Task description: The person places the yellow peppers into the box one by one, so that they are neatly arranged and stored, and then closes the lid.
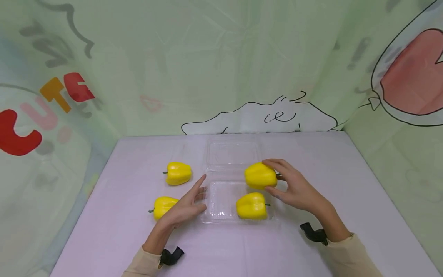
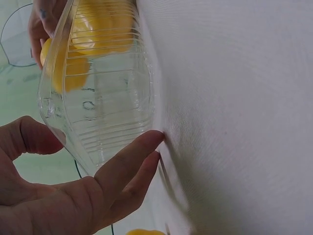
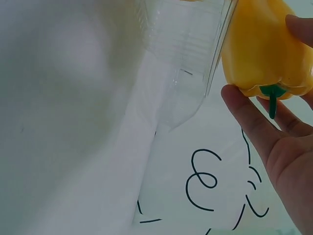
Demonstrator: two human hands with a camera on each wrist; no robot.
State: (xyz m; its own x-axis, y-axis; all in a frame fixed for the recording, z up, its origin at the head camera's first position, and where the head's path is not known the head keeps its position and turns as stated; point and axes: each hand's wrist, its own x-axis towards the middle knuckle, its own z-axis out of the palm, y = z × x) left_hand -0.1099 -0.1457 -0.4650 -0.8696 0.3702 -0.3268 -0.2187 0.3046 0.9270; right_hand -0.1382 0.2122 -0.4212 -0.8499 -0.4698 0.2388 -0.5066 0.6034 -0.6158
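A clear plastic clamshell box (image 1: pixel 225 204) stands with its lid (image 1: pixel 233 154) folded back on the table. In its right half lies a yellow bell pepper (image 1: pixel 252 206), stem to the right. My right hand (image 1: pixel 294 186) grips another yellow bell pepper (image 1: pixel 260 176) between thumb and fingers over the box's far right part; its green stem (image 3: pixel 272 100) shows in the right wrist view. At the box's left side is my left hand (image 1: pixel 188 206), fingers extended, thumb by the rim in the left wrist view. Whether it touches the wall I cannot tell.
Left of the box, one yellow bell pepper (image 1: pixel 178 173) lies farther back. Another yellow bell pepper (image 1: pixel 164 207) sits nearer, partly behind my left hand. A pale cloth covers the table (image 1: pixel 225 250), and printed curtains (image 1: pixel 214 69) enclose its back and sides.
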